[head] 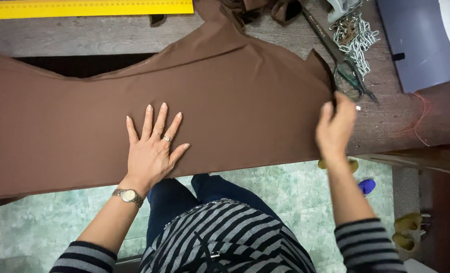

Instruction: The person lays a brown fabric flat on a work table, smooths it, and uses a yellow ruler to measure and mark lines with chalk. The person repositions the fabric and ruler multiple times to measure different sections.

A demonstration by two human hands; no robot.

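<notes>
The cloth (pixel 225 101) lies across the table (pixel 402 121), its near edge hanging just over the table's front edge. The left hand (pixel 151 151) presses flat on it, fingers spread wide. The right hand (pixel 336 126) pinches the cloth's right edge. Just beyond lie scissors (pixel 344 65) and a chain (pixel 356 35). A ruler (pixel 83 7) lies along the far edge.

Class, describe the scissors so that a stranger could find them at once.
Start at the brown fabric spread across the wooden table. Beyond its right edge, just above the right hand, lie the scissors: long dark blades, green-tinted handles, beside a silvery chain.
</notes>
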